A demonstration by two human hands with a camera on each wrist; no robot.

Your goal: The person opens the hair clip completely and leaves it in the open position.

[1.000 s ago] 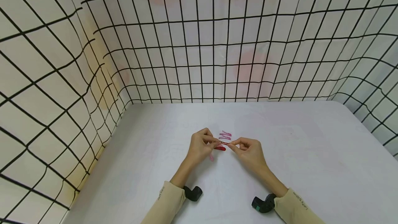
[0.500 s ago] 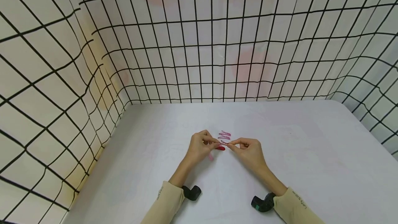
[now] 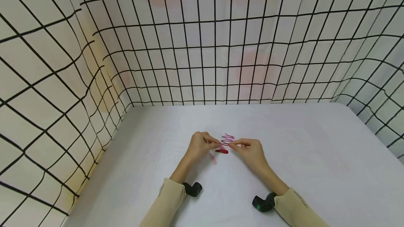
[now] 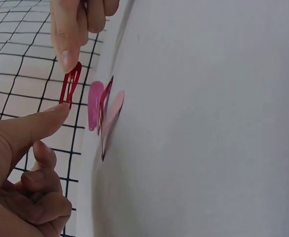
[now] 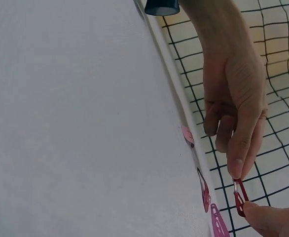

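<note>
A red snap hair clip (image 4: 70,85) is stretched between both hands above the table, its narrow strips showing gaps between them. My left hand (image 3: 199,146) pinches one end with thumb and finger; my right hand (image 3: 249,149) pinches the other. Just below the fingers, another red hair clip (image 3: 222,151) lies on the white table, with a pale pink hair clip (image 3: 213,159) nearer me on the left. Behind the held clip lie bright pink clips (image 3: 228,137), partly overlapped by it in the head view. The right wrist view shows the held clip (image 5: 240,197) at its lower right.
The white table (image 3: 309,157) spreads out around the hands. Black grid netting (image 3: 202,48) over pale cloth rises at the back and both sides. A black device (image 3: 193,189) sits at the left wrist, another black device (image 3: 264,202) at the right.
My left hand has shifted slightly left, uncovering more of the red and pale pink clips on the table. The right hand has drifted a little left too; both keep pinching the held clip.
</note>
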